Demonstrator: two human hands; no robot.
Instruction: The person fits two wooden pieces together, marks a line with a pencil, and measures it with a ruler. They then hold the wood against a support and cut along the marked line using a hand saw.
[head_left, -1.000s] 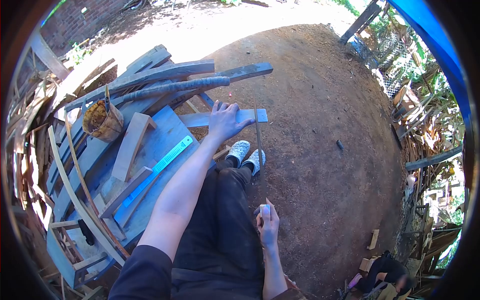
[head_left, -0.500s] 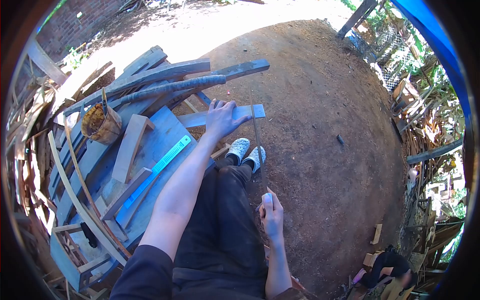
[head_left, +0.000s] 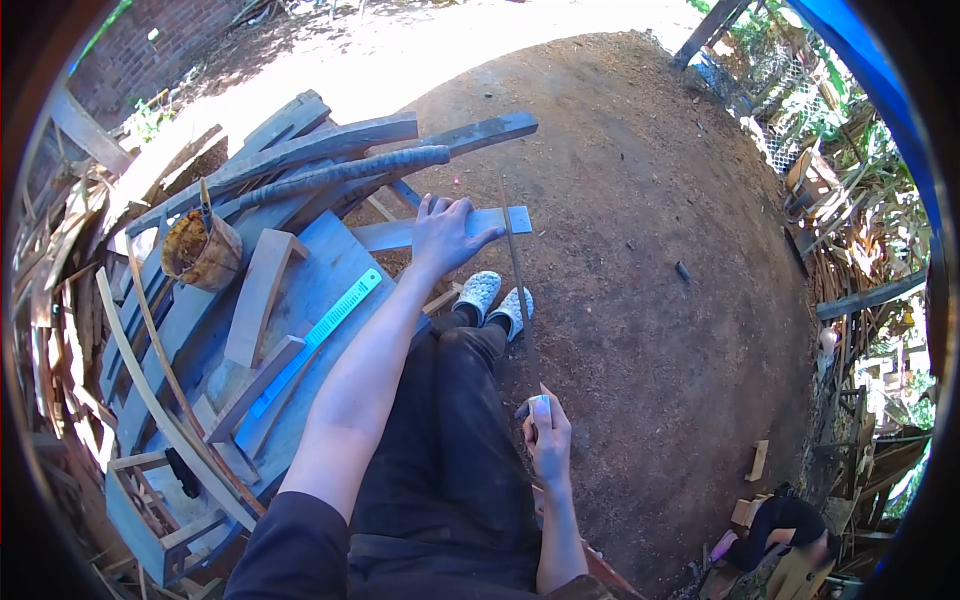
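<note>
My left hand point(head_left: 443, 240) grips a flat wooden board point(head_left: 386, 236) that juts out past the edge of the bench, its fingers over the far edge and its thumb pointing right. In my right hand point(head_left: 549, 442) is the handle of a handsaw, closed in the fingers. The long thin saw blade point(head_left: 519, 280), seen edge-on, crosses the board near its right end. Whether it has cut into the wood cannot be made out. Left of my forearm, a light blue ruler point(head_left: 318, 338) lies on the workbench point(head_left: 330, 250) beside short wood blocks point(head_left: 262, 300).
Long timbers point(head_left: 300, 165) are stacked at the bench's far side. A stained pot with a brush point(head_left: 203, 255) stands on the left, near curved wood strips point(head_left: 150, 390). My feet in white clogs point(head_left: 480, 290) are below the board. Another person point(head_left: 785, 535) crouches at lower right.
My right hand has drawn the saw slightly back towards my body. The left hand stays in place on the board.
</note>
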